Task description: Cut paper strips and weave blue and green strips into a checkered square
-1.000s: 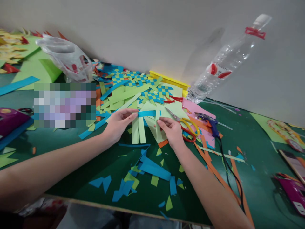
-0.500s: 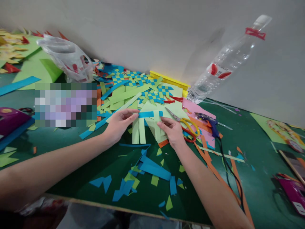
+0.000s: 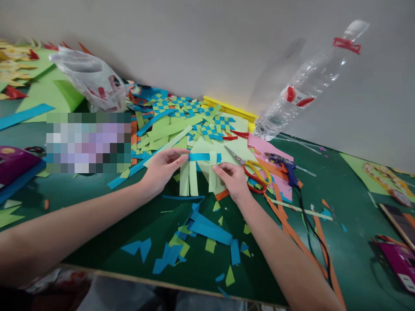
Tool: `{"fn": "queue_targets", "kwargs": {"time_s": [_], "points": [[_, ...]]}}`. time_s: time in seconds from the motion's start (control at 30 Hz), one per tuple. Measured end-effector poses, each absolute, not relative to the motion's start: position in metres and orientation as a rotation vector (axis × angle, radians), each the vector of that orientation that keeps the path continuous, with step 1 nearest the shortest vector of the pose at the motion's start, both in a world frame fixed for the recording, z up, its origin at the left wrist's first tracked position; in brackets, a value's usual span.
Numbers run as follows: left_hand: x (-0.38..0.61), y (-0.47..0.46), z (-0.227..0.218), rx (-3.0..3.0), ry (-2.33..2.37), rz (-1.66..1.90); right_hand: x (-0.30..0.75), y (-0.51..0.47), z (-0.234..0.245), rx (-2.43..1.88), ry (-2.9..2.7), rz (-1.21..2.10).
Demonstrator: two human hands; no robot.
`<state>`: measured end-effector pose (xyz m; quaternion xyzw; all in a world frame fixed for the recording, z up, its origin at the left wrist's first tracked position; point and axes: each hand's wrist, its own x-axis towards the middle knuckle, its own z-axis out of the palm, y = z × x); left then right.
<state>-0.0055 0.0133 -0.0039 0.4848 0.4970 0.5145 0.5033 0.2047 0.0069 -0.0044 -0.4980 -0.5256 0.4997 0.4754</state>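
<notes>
A light green paper sheet cut into strips [image 3: 194,172] lies on the green table [image 3: 97,216]. A blue paper strip [image 3: 202,157] runs across it, threaded through the green strips. My left hand [image 3: 162,169] pinches the blue strip's left end. My right hand [image 3: 231,179] is closed on one of the green strips, just right of the blue strip.
Red and yellow scissors [image 3: 254,170] lie right of my right hand. Behind are woven blue and green mats [image 3: 181,106], a plastic bag [image 3: 89,80], a yellow box [image 3: 231,110] and a leaning plastic bottle [image 3: 308,82]. A glue gun [image 3: 285,166] and paper scraps [image 3: 201,229] litter the table.
The blue strip has slid a little to the right through the green strips. My right hand has shifted its grip on the green strips; my left hand has hardly moved.
</notes>
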Motion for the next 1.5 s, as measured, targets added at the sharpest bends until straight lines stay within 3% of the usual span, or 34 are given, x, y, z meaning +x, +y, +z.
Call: {"fn": "queue_targets", "kwargs": {"time_s": [0.9, 1.23, 1.5], "points": [[0.000, 0.005, 0.007, 1.245, 1.196, 1.216, 0.200, -0.001, 0.002, -1.118, -1.480, 1.114], [0.002, 0.002, 0.012, 1.110, 1.138, 1.202, 0.189, -0.004, 0.008, -0.993, -1.076, 1.528], [0.002, -0.002, 0.019, 1.146, 1.112, 1.303, 0.187, -0.005, 0.016, -0.908, -0.946, 1.463]]}}
